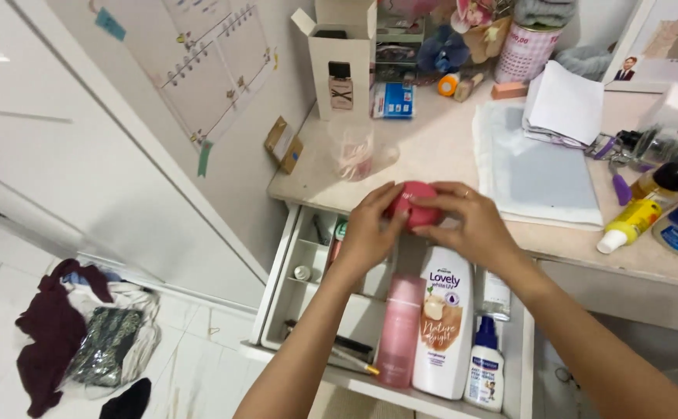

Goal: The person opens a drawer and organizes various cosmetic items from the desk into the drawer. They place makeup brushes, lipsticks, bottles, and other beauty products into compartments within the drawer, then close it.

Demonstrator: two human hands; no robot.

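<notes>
- Both hands meet above the open drawer (277,310) and hold a small round pink case (413,203) between them
- The left hand (370,229) closes its fingers around the left side of the pink case, with the thumb on its front
- The right hand (467,225) grips the right side of the case; its fingers curl over the top, and one finger wears a ring
- Directly below the hands, in the drawer, a pink bottle (399,330) lies beside a big white lotion bottle (444,326), and a small white bottle with blue cap (485,365) lies to the right of them
- Below the left hand, the drawer has small compartments with little items inside; I cannot tell what they are
- Just above the hands, on the desk (432,155), a clear plastic cup (354,147) stands with something pink and white in it
- Farther up, an open white carton box (343,54) stands upright
- To the right of the right hand, a yellow bottle (641,209) with black cap lies on the desk
</notes>
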